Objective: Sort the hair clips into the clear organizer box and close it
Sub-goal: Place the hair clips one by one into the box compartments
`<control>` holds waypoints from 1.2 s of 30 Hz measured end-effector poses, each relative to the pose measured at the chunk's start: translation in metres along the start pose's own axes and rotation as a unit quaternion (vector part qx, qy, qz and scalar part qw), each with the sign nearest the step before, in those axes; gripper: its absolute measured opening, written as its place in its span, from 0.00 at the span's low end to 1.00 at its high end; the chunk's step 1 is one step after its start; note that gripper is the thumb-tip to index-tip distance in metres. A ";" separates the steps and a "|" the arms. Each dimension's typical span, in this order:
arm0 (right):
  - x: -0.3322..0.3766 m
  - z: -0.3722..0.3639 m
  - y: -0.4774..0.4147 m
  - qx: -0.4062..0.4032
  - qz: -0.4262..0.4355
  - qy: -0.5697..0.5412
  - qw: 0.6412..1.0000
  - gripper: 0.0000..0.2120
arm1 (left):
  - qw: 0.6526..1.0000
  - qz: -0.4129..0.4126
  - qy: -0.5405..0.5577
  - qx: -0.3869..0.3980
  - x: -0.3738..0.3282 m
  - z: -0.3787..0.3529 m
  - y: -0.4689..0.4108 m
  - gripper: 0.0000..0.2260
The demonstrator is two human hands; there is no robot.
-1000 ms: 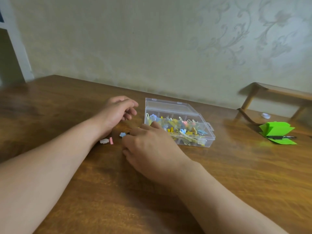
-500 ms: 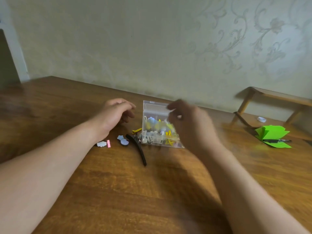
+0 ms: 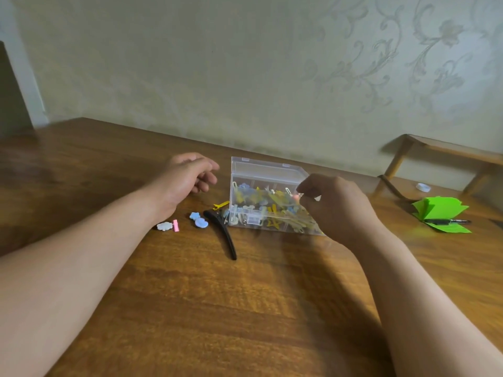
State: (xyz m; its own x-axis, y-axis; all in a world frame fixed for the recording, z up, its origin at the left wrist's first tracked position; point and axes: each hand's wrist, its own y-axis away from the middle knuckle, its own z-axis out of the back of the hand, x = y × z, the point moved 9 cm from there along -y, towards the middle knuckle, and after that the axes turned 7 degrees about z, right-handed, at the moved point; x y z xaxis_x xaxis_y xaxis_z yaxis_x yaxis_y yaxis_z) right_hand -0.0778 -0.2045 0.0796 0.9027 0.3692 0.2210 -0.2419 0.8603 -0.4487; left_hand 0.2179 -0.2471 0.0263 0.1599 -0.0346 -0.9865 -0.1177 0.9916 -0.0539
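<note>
Head view: wood table point(image 3: 245, 308) fills most of the frame, w/ a patterned wall point(image 3: 245, 63) behind it. All places below are given rel. to the box.

Box point(image 3: 268, 197), clear plastic, sits mid-table, full of small clips in yellow, blue & white; looks tipped or w/ its lid part-raised, can't tell which. Stand point(image 3: 435, 164), wooden, is well to the right of the box & further back. Green paper point(image 3: 441, 213), folded, lies to the right of the box w/ a pen point(image 3: 446, 221) across it.

Left hand point(image 3: 187, 180) is just left of the box, resting on the table, fingers loosely curled, gripping nothing, not touching the box. Right hand point(image 3: 334, 205) is at the box's right end, thumb & fingertips pinched at its top edge; whether it grips the box or a clip there can't be told, area blurred.

Black clip point(image 3: 221, 232), long, lies at the box's front-left corner, its tip angled toward the camera. Yellow clip point(image 3: 221, 204) is just left of the box, touching or nearly. Two blue clips point(image 3: 198, 219) are left of the black one. White clip point(image 3: 163, 226) & a pink clip point(image 3: 175, 225) are furthest left, side by side. Small white cap point(image 3: 423, 187) sits far right, by the stand.
</note>
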 end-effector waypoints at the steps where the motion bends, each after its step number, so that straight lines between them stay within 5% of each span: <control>1: 0.003 0.002 0.000 -0.013 0.002 0.000 1.000 0.10 | 1.000 0.001 -0.002 0.001 0.000 0.000 0.001 0.10; 10: 0.095 -0.010 0.011 -0.054 0.152 -0.055 0.985 0.05 | 1.000 0.008 0.004 -0.012 -0.002 0.001 0.002 0.10; 23: 0.181 -0.067 0.005 0.125 0.314 0.090 0.937 0.13 | 0.998 0.032 0.049 -0.013 -0.003 0.007 0.004 0.11; 36: 0.188 -0.061 0.002 -0.019 0.303 0.071 0.950 0.07 | 0.996 0.041 0.080 -0.007 0.003 0.005 -0.002 0.10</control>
State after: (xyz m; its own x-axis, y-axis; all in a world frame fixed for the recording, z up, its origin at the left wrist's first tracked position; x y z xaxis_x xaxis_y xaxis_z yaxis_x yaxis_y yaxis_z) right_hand 0.1130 -0.1543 0.0677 0.6411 0.7392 -0.2062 -0.7222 0.4902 -0.4881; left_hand 0.2230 -0.2483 0.0244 -0.0083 0.0264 -0.9996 -0.1384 0.9900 0.0273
